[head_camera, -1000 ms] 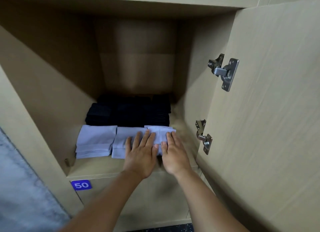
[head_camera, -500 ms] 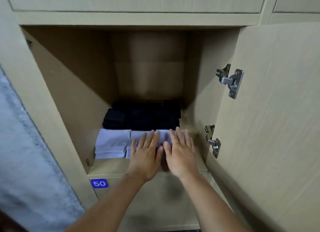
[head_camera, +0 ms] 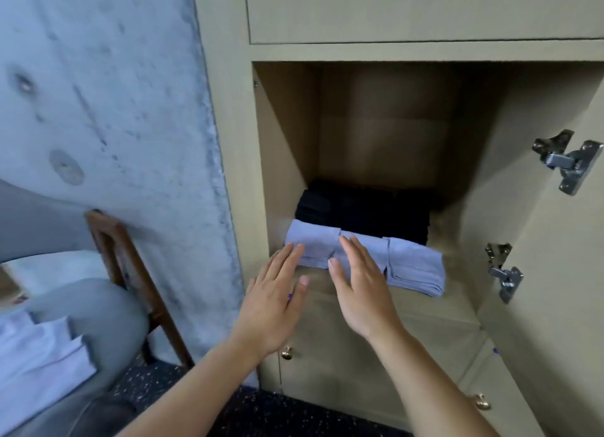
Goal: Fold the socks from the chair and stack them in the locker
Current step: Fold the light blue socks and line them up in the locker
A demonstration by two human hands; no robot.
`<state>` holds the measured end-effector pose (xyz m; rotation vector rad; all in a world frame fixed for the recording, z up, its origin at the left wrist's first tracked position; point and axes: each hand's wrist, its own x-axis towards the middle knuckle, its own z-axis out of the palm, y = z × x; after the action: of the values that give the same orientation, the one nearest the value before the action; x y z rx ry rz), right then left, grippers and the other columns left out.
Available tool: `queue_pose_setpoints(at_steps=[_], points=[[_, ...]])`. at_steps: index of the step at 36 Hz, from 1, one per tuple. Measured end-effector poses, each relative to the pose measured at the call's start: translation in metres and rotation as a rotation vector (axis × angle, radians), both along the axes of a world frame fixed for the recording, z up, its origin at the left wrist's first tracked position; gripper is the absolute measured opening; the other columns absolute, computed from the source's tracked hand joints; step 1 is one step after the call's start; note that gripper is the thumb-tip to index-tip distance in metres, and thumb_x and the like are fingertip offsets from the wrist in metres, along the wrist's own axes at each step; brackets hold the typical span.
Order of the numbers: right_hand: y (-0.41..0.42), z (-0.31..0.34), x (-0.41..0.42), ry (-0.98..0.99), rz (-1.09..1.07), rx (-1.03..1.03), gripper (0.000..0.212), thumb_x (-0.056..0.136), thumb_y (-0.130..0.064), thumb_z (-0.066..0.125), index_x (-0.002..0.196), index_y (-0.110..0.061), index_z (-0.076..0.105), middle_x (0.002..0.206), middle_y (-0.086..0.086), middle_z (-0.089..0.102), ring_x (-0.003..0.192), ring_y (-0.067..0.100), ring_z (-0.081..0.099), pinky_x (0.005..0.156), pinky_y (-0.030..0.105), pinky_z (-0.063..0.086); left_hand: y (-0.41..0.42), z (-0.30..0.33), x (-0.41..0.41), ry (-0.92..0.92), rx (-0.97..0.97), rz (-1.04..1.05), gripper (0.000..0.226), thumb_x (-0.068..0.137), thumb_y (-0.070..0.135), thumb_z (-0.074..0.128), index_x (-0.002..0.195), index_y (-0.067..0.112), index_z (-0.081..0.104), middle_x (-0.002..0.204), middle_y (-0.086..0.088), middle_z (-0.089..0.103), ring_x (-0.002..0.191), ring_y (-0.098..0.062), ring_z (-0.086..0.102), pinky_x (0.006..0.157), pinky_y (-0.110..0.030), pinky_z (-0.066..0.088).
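Three stacks of folded light-blue socks (head_camera: 413, 266) lie in a row along the front of the open locker (head_camera: 376, 52). Behind them sit stacks of folded dark socks (head_camera: 362, 211). My left hand (head_camera: 276, 301) hovers in front of the locker's lower edge, fingers straight, holding nothing. My right hand (head_camera: 361, 288) is also flat with straight fingers, in front of the middle blue stack, empty. At the lower left, loose light-blue socks (head_camera: 36, 358) lie on the grey padded chair (head_camera: 108, 315) with a wooden frame.
The locker door (head_camera: 555, 273) stands open on the right with two metal hinges (head_camera: 568, 162). A grey concrete wall (head_camera: 114, 110) is left of the locker. Lower cabinet doors with brass knobs (head_camera: 287, 353) are beneath. The floor is dark and speckled.
Both hands have lifted off the right blue stack and pulled back out of the locker. The view has swung left, bringing the wall and chair into sight.
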<state>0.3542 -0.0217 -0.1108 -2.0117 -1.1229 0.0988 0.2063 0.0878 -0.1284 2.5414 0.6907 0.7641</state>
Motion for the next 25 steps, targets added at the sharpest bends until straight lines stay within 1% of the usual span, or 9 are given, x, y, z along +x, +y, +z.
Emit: queue_pose_setpoints(at_steps=[2, 5, 8, 13, 16, 19, 23, 25], points=[[0.007, -0.002, -0.016, 0.009, 0.028, 0.018, 0.06, 0.106, -0.05, 0.036, 0.161, -0.028, 0.027, 0.17, -0.009, 0.018, 0.156, 0.007, 0.011, 0.127, 0.032, 0.014, 0.003, 0.003, -0.022, 0.004, 0.007, 0.02, 0.066, 0.102, 0.06, 0.018, 0.163, 0.035, 0.015, 0.168, 0.019, 0.012, 0.154, 0.002, 0.007, 0.122, -0.018, 0.007], [0.02, -0.007, -0.043, 0.003, 0.089, 0.033, 0.059, 0.106, -0.048, 0.038, 0.161, -0.027, 0.029, 0.17, -0.008, 0.02, 0.156, 0.007, 0.014, 0.127, 0.033, 0.015, 0.008, 0.007, -0.055, 0.021, 0.013, 0.06, 0.068, 0.101, 0.061, 0.018, 0.163, 0.033, 0.018, 0.169, 0.014, 0.017, 0.155, -0.003, 0.011, 0.126, -0.026, 0.013], [0.031, -0.011, -0.066, -0.005, 0.165, 0.032, 0.059, 0.106, -0.05, 0.038, 0.16, -0.027, 0.031, 0.17, -0.006, 0.021, 0.156, 0.01, 0.015, 0.127, 0.036, 0.017, 0.013, 0.009, -0.089, 0.034, 0.029, 0.119, 0.069, 0.1, 0.063, 0.017, 0.163, 0.034, 0.019, 0.169, 0.014, 0.018, 0.155, -0.003, 0.013, 0.125, -0.026, 0.014], [0.044, -0.008, -0.102, -0.02, 0.289, 0.022, 0.068, 0.1, -0.063, 0.026, 0.161, -0.032, 0.027, 0.17, -0.011, 0.017, 0.156, 0.007, 0.012, 0.128, 0.04, 0.016, 0.017, 0.006, -0.144, 0.034, 0.02, 0.214, 0.066, 0.101, 0.062, 0.022, 0.162, 0.035, 0.023, 0.167, 0.012, 0.024, 0.154, -0.005, 0.019, 0.125, -0.033, 0.02], [0.05, -0.007, -0.125, -0.039, 0.372, 0.008, 0.071, 0.098, -0.067, 0.023, 0.161, -0.034, 0.025, 0.17, -0.013, 0.015, 0.156, 0.005, 0.009, 0.128, 0.039, 0.015, 0.02, 0.008, -0.172, -0.012, 0.022, 0.301, 0.065, 0.101, 0.06, 0.026, 0.16, 0.033, 0.03, 0.165, 0.01, 0.03, 0.153, -0.006, 0.023, 0.123, -0.031, 0.022], [0.056, -0.006, -0.148, -0.043, 0.446, -0.002, 0.072, 0.096, -0.071, 0.021, 0.161, -0.038, 0.023, 0.17, -0.016, 0.013, 0.156, 0.004, 0.008, 0.129, 0.038, 0.013, 0.026, 0.01, -0.197, -0.02, 0.013, 0.369, 0.066, 0.1, 0.061, 0.025, 0.16, 0.033, 0.03, 0.166, 0.012, 0.029, 0.153, -0.005, 0.022, 0.123, -0.03, 0.02], [0.064, -0.006, -0.173, -0.033, 0.541, -0.05, 0.063, 0.101, -0.064, 0.026, 0.16, -0.042, 0.021, 0.169, -0.02, 0.009, 0.155, 0.0, 0.002, 0.129, 0.035, 0.009, 0.029, 0.002, -0.228, 0.01, -0.015, 0.442, 0.063, 0.102, 0.063, 0.022, 0.16, 0.037, 0.028, 0.166, 0.015, 0.027, 0.153, -0.002, 0.019, 0.121, -0.022, 0.012], [0.069, -0.009, -0.182, -0.023, 0.578, -0.061, 0.06, 0.102, -0.064, 0.028, 0.159, -0.045, 0.02, 0.168, -0.023, 0.008, 0.155, -0.001, 0.001, 0.128, 0.032, 0.007, 0.03, -0.005, -0.242, 0.038, -0.044, 0.481, 0.065, 0.1, 0.067, 0.019, 0.159, 0.039, 0.027, 0.166, 0.015, 0.026, 0.153, -0.002, 0.017, 0.12, -0.021, 0.01]])
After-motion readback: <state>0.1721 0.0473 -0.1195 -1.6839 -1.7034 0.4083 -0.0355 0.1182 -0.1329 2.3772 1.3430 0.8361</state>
